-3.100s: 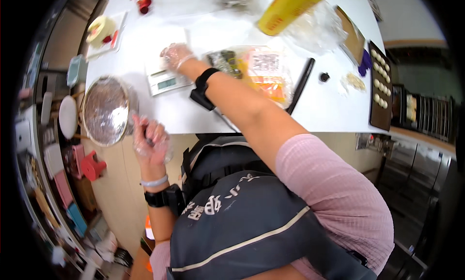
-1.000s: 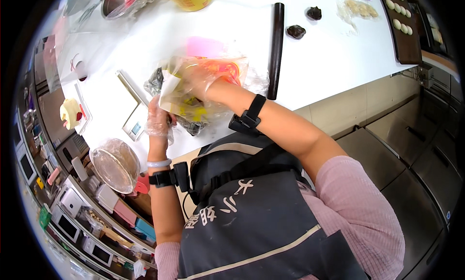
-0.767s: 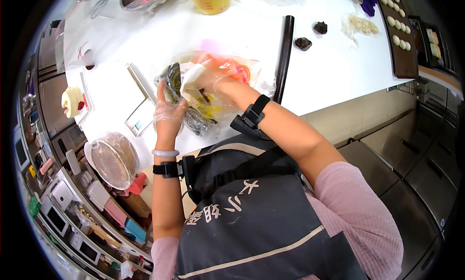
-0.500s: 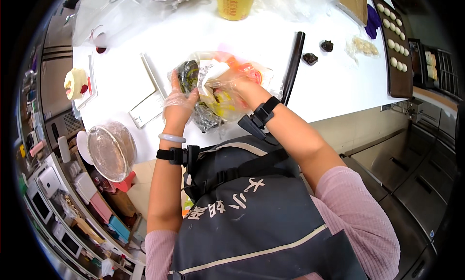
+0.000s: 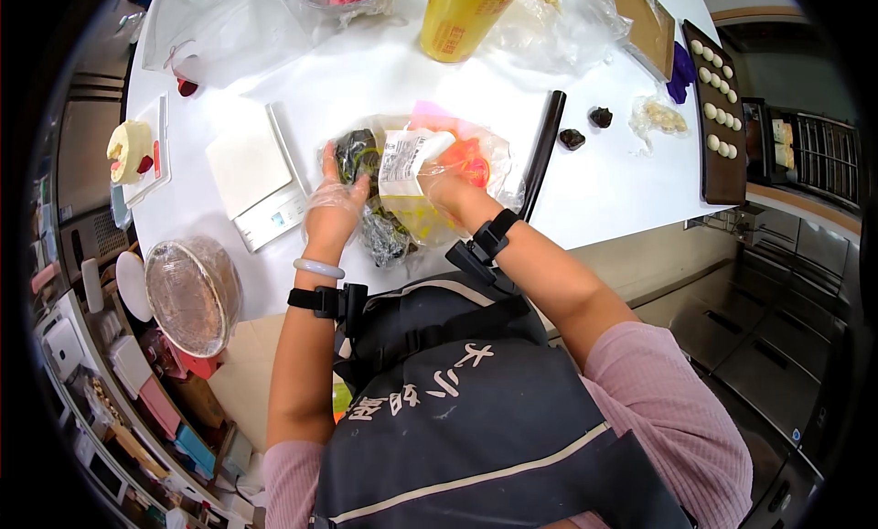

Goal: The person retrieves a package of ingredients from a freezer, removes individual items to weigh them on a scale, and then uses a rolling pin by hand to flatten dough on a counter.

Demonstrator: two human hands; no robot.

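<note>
Clear plastic bag with orange and yellow printing (image 5: pixel 476 170): lay on the white table (image 5: pixel 622 186), crumpled and glossy, edges flared. White paper label (image 5: pixel 400 160) showed across its middle, bearing small dark print; a pink patch showed at the bag's far edge. Dark, lumpy bundle in clear film (image 5: pixel 355 154) sat against the bag's left side, yellowish marks on it.

Left hand in a clear plastic glove (image 5: pixel 335 211): index finger and thumb spread apart against the dark bundle; other fingers obscured, firmness of hold could not be told. Right hand (image 5: pixel 446 192): at the bag beside the label, fingers hidden; closure and hold could not be told.

Just left, flat white scale (image 5: pixel 251 177). To the right, straight black rod (image 5: pixel 545 152) near the bag; beyond it, two dark, irregular lumps (image 5: pixel 572 139).
</note>
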